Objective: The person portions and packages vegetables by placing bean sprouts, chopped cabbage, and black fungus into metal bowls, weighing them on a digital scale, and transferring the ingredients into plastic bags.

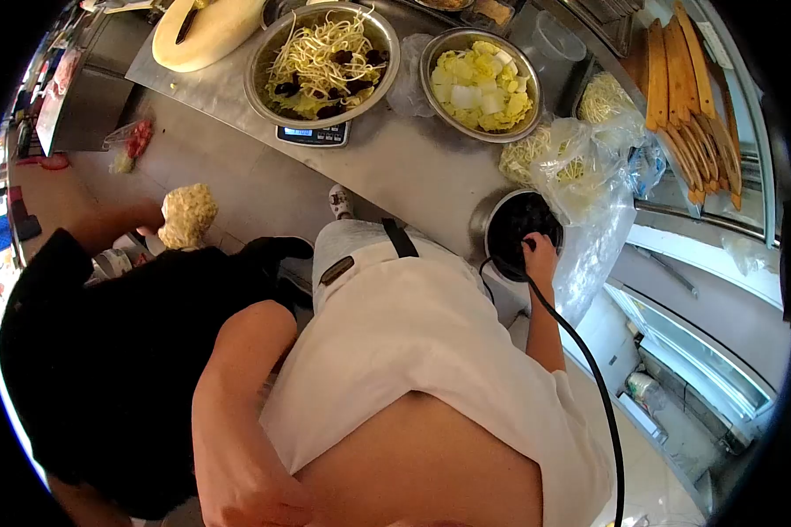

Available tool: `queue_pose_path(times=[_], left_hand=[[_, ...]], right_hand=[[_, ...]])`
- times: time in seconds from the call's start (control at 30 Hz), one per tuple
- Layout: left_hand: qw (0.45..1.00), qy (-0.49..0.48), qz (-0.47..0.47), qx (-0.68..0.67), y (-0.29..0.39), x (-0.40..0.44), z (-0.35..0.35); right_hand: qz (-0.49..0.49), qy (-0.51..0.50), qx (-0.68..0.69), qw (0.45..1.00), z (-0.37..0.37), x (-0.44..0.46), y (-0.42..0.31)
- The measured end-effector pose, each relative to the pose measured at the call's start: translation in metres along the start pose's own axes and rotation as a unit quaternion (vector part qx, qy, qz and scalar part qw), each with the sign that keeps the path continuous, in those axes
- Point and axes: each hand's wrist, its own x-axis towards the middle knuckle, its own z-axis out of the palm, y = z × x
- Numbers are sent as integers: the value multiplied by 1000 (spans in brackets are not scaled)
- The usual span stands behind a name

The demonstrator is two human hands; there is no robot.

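My right hand (539, 255) reaches into a metal bowl (488, 230) of dark pieces that look like wood ear mushrooms (517, 230). Its fingers are curled in at the near side of the bowl, pinched on the dark pieces. My left hand (259, 505) is close to my body at the bottom edge, with its fingers hidden. A large metal bowl (253, 83) of bean sprouts (330, 57), cabbage and dark pieces stands on a digital scale (314, 134). To its right, another metal bowl (426, 75) holds chopped cabbage (483, 88).
Plastic bags (580, 176) of sprouts lie beside the dark bowl. A round cutting board (206, 39) with a knife (185, 26) is at the far left. Wooden-handled tools (677, 79) stand at right. A black cable (589, 351) crosses my right side. A person in black (123, 351) bends at left, holding a pale bag (187, 217).
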Motion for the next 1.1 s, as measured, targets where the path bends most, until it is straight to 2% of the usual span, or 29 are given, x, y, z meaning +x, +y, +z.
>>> queue_pose_path(times=[0.1, 0.13, 0.2, 0.3, 0.33, 0.4, 0.5, 0.6, 0.67, 0.7, 0.77, 0.83, 0.9, 0.93, 0.97, 1.03, 1.1], left_hand=[[1000, 1, -4, 6, -3, 3, 10], [1000, 5, -6, 10, -2, 2, 12], [1000, 13, -7, 14, -3, 0, 10], [1000, 21, -5, 18, -1, -9, 10], [1000, 21, -4, 19, 0, -9, 17], [1000, 22, 2, 21, 5, -5, 36], [999, 25, 16, 30, 14, 4, 57], [999, 38, -15, 18, 26, -16, 52], [997, 54, -49, 5, 33, -39, 52], [993, 105, -60, 13, 34, -46, 56], [990, 107, -81, 31, 37, -52, 49], [988, 127, -85, 33, 38, -58, 50], [987, 131, -86, 28, 38, -61, 48], [988, 126, -85, 24, 35, -61, 45], [989, 120, -84, 17, 32, -60, 41], [988, 124, -82, -29, 25, -57, 39], [986, 121, -85, -80, 16, -64, 42]], right_hand=[[-41, 0, 78, 996, -29, 3, -17], [-59, -9, 149, 987, -42, 7, -35], [-89, -27, 290, 953, -63, 19, -85], [-181, -67, 394, 898, -87, 51, -188], [-234, -62, 400, 884, -89, 66, -217], [-270, -56, 435, 857, -93, 88, -271], [-347, 93, 338, 870, -86, 102, -303], [-285, -18, 321, 903, -78, 90, -269], [-197, -123, 265, 936, -65, 79, -219], [-170, -138, 170, 961, -59, 71, -189], [-82, -88, -22, 992, -44, 54, -130], [28, -101, -86, 991, -23, 43, -68], [30, -91, -118, 988, 1, 24, -23], [69, -185, -115, 973, 5, 20, -23], [69, -210, -102, 970, 13, 17, -24], [18, -132, -79, 988, 24, 8, -19], [23, -124, -44, 991, 24, 17, -2]])
